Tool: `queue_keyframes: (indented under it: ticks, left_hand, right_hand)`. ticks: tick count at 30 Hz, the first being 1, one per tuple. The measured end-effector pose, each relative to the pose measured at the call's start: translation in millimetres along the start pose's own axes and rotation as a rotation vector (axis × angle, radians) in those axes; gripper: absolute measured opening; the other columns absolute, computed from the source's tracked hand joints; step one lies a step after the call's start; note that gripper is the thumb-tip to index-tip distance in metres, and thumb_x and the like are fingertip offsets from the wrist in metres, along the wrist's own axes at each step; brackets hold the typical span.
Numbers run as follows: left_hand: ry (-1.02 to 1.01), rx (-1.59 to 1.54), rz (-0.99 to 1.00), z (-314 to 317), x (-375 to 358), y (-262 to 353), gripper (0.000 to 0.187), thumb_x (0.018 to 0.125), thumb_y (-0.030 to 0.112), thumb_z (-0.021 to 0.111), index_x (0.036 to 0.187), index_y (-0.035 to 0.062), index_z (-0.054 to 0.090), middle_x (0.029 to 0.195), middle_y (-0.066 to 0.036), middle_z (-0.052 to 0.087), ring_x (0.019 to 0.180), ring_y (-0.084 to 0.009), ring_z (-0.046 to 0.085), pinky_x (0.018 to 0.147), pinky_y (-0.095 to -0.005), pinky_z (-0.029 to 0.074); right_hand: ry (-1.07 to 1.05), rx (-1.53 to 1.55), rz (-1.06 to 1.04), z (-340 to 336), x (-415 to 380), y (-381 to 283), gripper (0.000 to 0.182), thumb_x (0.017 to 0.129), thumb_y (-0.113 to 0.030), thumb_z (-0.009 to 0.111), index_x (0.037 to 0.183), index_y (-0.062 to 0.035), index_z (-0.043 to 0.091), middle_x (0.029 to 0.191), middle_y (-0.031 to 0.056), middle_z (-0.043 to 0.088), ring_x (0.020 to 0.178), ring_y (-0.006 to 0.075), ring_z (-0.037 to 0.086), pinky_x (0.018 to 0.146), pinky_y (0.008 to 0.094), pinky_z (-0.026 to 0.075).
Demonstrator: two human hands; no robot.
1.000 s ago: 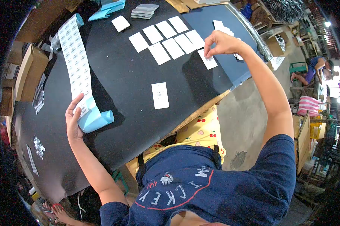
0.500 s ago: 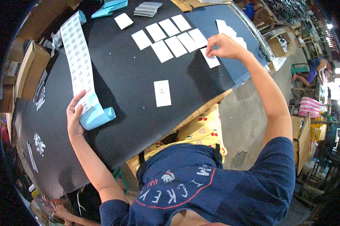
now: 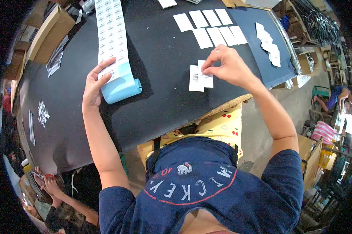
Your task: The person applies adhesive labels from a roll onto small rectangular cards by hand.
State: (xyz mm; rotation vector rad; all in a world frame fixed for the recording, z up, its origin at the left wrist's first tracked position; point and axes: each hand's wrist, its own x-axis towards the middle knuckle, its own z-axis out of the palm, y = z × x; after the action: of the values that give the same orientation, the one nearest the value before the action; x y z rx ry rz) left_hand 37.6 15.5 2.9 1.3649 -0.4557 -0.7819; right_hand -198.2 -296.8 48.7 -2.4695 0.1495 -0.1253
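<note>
A long strip of printed labels on blue backing runs down the black table. My left hand grips its lower end between thumb and fingers. My right hand pinches a white card, which overlaps another white card bearing a small printed label. Beyond my right hand, white cards lie in two rows.
A scattered stack of white cards rests on a blue-grey board at the right. Small silvery pieces lie at the left. Another person's hands show at lower left. Cardboard boxes stand at upper left.
My right hand has moved left and toward me, bringing a card from beside the rows over the single labelled card. The view has shifted, and my left hand still holds the strip.
</note>
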Motion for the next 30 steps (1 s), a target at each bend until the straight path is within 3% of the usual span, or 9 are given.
queue_keyframes:
  ticks: [5,9,15,20,24,26,27,29,30]
  left_hand:
    - [0.004,-0.001,-0.002,-1.0,-1.5,-0.6,0.053,0.072,0.016,0.079,0.119,-0.0008,0.063,0.111,-0.014,0.065,0.098,-0.0173,0.064,0.093,-0.0291,0.049]
    - [-0.018,-0.027,-0.002,-2.3,-0.7,-2.6,0.051,0.072,0.014,0.079,0.119,-0.0002,0.063,0.110,-0.013,0.066,0.097,-0.0168,0.064,0.091,-0.0285,0.049]
    - [-0.027,-0.019,-0.020,-2.0,-0.5,-1.7,0.051,0.072,0.013,0.080,0.119,0.0008,0.064,0.109,-0.012,0.067,0.096,-0.0162,0.065,0.091,-0.0281,0.050]
    - [-0.035,-0.016,-0.022,-2.7,-0.3,-1.3,0.052,0.072,0.014,0.080,0.119,0.0014,0.064,0.109,-0.012,0.067,0.097,-0.0159,0.065,0.091,-0.0280,0.050]
    - [-0.031,-0.008,-0.017,-2.4,0.3,-1.5,0.052,0.072,0.015,0.080,0.120,0.0010,0.063,0.109,-0.012,0.067,0.097,-0.0159,0.065,0.091,-0.0278,0.050]
    - [-0.029,-0.004,-0.016,-2.3,0.2,-1.7,0.052,0.072,0.015,0.080,0.120,0.0009,0.063,0.110,-0.011,0.067,0.097,-0.0158,0.064,0.092,-0.0277,0.049]
    - [-0.028,0.000,-0.010,-2.8,0.5,-2.5,0.052,0.073,0.015,0.080,0.120,0.0008,0.063,0.110,-0.011,0.067,0.097,-0.0156,0.064,0.092,-0.0276,0.049]
    - [-0.026,0.005,-0.004,-3.1,0.3,-3.0,0.051,0.073,0.015,0.079,0.120,0.0007,0.063,0.111,-0.011,0.066,0.097,-0.0155,0.064,0.092,-0.0275,0.049]
    - [-0.029,0.009,0.002,-3.1,0.4,-3.0,0.051,0.073,0.015,0.079,0.119,0.0008,0.063,0.111,-0.011,0.066,0.097,-0.0154,0.064,0.092,-0.0275,0.049]
  right_hand:
    - [0.014,0.074,0.171,23.7,6.7,-8.7,0.010,0.068,-0.008,0.075,0.078,-0.0071,0.074,0.075,0.0074,0.066,0.084,0.0233,0.056,0.075,0.0346,0.047]
    - [0.058,0.015,0.122,35.5,2.0,-5.8,0.009,0.068,-0.009,0.075,0.077,-0.0069,0.074,0.075,0.0067,0.066,0.084,0.0244,0.056,0.074,0.0353,0.046]
    - [0.176,-0.101,0.114,45.4,-9.3,-12.7,0.011,0.069,-0.013,0.075,0.080,-0.0116,0.075,0.077,0.0040,0.067,0.093,0.0251,0.051,0.083,0.0384,0.035]
    - [0.292,-0.231,0.046,49.2,-15.4,-9.0,0.014,0.069,-0.017,0.077,0.082,-0.0178,0.076,0.098,0.0020,0.058,0.094,0.0241,0.049,0.082,0.0391,0.034]
    - [0.275,-0.219,0.088,52.1,-18.0,-8.0,0.012,0.069,-0.019,0.078,0.081,-0.0176,0.076,0.103,0.0026,0.054,0.096,0.0234,0.048,0.083,0.0386,0.033]
    - [0.282,-0.236,0.079,53.9,-20.3,-6.8,0.030,0.068,-0.019,0.079,0.098,-0.0195,0.074,0.102,0.0030,0.055,0.096,0.0237,0.047,0.083,0.0383,0.033]
    - [0.282,-0.236,0.077,53.0,-20.2,-8.6,0.030,0.068,-0.019,0.079,0.098,-0.0195,0.074,0.102,0.0030,0.055,0.096,0.0237,0.047,0.083,0.0383,0.033]
    - [0.418,-0.232,0.052,50.1,-18.8,-13.4,0.048,0.072,-0.018,0.076,0.119,-0.0207,0.066,0.113,0.0026,0.056,0.100,0.0237,0.049,0.084,0.0392,0.035]
    - [0.419,-0.231,0.052,48.9,-19.3,-8.4,0.048,0.072,-0.018,0.076,0.119,-0.0207,0.066,0.113,0.0026,0.056,0.100,0.0237,0.049,0.084,0.0392,0.035]
